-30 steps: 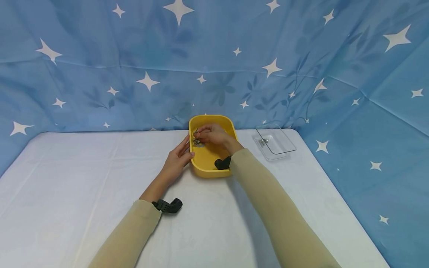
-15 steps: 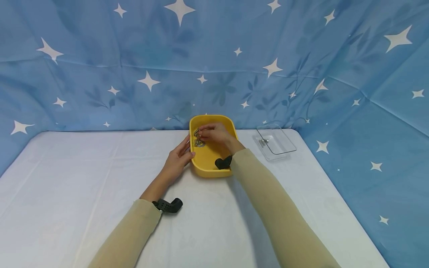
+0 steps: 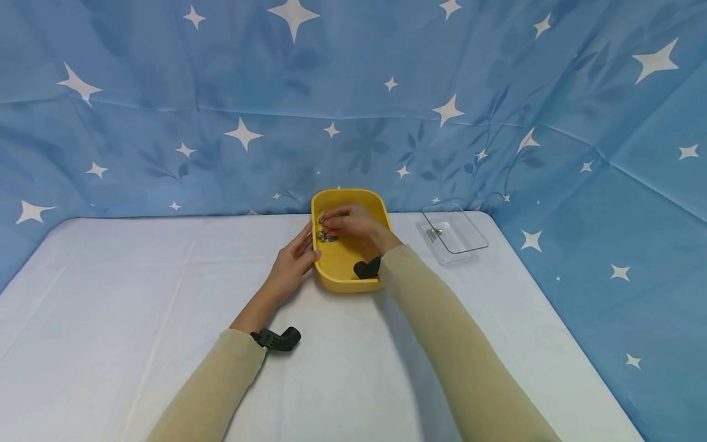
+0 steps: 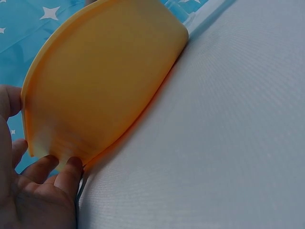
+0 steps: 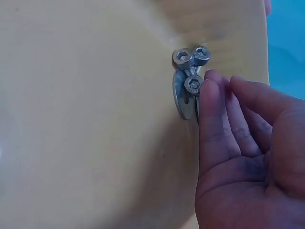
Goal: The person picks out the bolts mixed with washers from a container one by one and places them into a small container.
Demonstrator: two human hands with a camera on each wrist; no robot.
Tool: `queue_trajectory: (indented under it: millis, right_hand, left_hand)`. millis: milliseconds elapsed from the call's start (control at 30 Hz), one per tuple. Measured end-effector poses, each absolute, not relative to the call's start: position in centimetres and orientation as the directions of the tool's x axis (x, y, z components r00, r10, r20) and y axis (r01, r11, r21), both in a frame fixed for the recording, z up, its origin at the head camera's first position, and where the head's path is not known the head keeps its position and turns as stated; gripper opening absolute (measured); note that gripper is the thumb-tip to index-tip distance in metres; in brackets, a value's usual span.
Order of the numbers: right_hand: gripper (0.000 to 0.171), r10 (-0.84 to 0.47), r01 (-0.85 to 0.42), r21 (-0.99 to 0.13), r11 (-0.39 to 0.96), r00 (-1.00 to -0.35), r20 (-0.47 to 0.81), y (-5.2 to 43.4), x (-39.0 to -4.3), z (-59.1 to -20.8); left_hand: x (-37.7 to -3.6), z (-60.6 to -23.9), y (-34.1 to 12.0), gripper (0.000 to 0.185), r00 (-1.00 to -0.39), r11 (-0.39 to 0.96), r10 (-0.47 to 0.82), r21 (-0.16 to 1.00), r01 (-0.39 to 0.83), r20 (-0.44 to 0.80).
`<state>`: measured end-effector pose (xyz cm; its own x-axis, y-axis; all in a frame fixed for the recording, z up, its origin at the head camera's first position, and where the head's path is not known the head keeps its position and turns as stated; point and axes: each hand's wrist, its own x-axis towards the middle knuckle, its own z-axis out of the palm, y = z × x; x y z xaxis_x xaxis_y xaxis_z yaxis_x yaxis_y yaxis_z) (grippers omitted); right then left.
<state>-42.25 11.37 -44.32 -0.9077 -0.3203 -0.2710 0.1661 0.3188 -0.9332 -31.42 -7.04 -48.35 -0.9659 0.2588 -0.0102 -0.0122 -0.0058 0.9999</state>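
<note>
In the head view, my left hand (image 3: 293, 261) holds the left side of a yellow bin (image 3: 353, 286), thumb at the rim and fingers along the outer wall. The left wrist view has those fingertips against the bin's outside (image 4: 105, 71). My right hand (image 3: 353, 222) reaches inside the bin, fingers bunched by its left wall. In the right wrist view, its fingertips are right beside several socket head bolts (image 5: 194, 85) lying with a flat round washer (image 5: 180, 98). I cannot tell whether a piece is between these fingers. Part of the washer is hidden behind a bolt head.
A clear plastic box (image 3: 453, 255) stands to the right of the bin, with small metal pieces (image 3: 434, 233) inside. A white cloth covers the table (image 3: 331, 368). Behind and at the right hangs a blue curtain (image 3: 342, 73) with white stars.
Half a second ago the right fingertips were slightly higher and more bolts showed; now they have shifted a little left and down, covering part of the pieces. The left hand has stayed put.
</note>
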Motion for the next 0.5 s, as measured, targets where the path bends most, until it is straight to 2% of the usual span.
queue_trajectory:
  millis: [200, 367, 500]
  right_hand:
    - [0.025, -0.304, 0.126, -0.927, 0.353, -0.922, -0.241, 10.80, -42.21, -44.43]
    - [0.025, -0.318, 0.037, -0.885, 0.464, -0.926, -0.205, 10.40, -41.81, -43.98]
    - [0.025, -0.338, 0.010, -0.867, 0.498, -0.919, -0.205, 10.44, -41.62, -43.66]
  left_hand:
    - [-31.32, -48.30, -7.11, 0.072, -0.966, -0.007, 0.258, 1.000, -0.019, -0.016]
    - [-31.33, -48.39, -7.17, 0.072, -0.966, 0.005, 0.259, 1.000, -0.018, -0.019]
    - [-31.44, -48.53, -7.19, 0.071, -0.963, 0.005, 0.268, 1.000, -0.015, -0.016]
